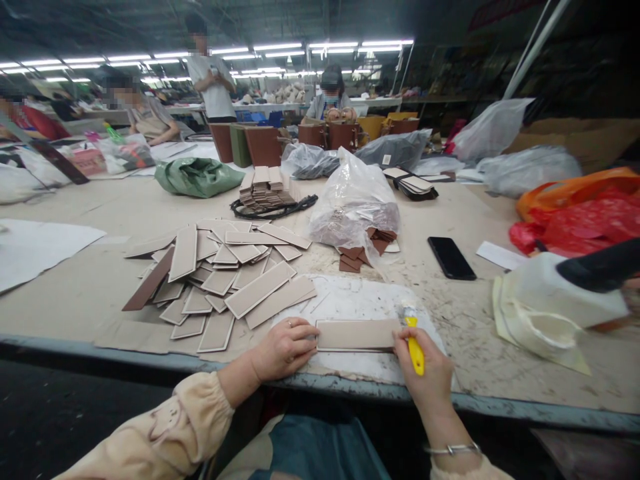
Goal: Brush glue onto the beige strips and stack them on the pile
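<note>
A flat beige rectangular strip (355, 335) with a pale border lies on a white, stained sheet (360, 293) at the table's front edge. My left hand (287, 348) has its fingers closed at the strip's left end. A yellow-handled brush (414, 347), its bristles pointing away from me, is held in my right hand (427, 367). The right thumb and fingertips also touch the strip's right end. To the left of the sheet spreads a loose pile of similar beige strips (215, 267), with a brown face showing on one of them.
A white container (560, 293) with a dark handle stands at right, near a black phone (451, 258). Behind the sheet sits a clear plastic bag (355, 200) beside brown pieces (367, 250). Farther back are a green bag (197, 177), stacked strips (265, 189) and several people.
</note>
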The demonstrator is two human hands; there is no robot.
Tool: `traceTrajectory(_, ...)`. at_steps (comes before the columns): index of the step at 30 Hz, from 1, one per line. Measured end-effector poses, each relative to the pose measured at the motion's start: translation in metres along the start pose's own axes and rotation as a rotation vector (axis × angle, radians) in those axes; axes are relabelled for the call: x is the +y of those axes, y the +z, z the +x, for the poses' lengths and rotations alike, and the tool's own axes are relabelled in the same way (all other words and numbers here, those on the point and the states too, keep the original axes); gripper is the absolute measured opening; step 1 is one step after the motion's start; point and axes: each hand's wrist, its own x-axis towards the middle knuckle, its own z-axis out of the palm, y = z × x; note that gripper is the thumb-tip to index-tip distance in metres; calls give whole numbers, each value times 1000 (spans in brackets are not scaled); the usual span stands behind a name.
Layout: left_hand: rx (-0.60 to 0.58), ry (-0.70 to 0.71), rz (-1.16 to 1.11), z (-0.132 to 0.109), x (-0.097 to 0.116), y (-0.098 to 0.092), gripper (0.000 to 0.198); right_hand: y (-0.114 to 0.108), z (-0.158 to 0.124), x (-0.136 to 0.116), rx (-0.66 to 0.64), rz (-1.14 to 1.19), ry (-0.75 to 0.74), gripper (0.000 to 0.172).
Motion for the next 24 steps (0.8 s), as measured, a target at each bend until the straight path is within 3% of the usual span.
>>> traceTrajectory(24,-21,17,32,-1,-1,1,14,4,0,9,-9,4,-70,15)
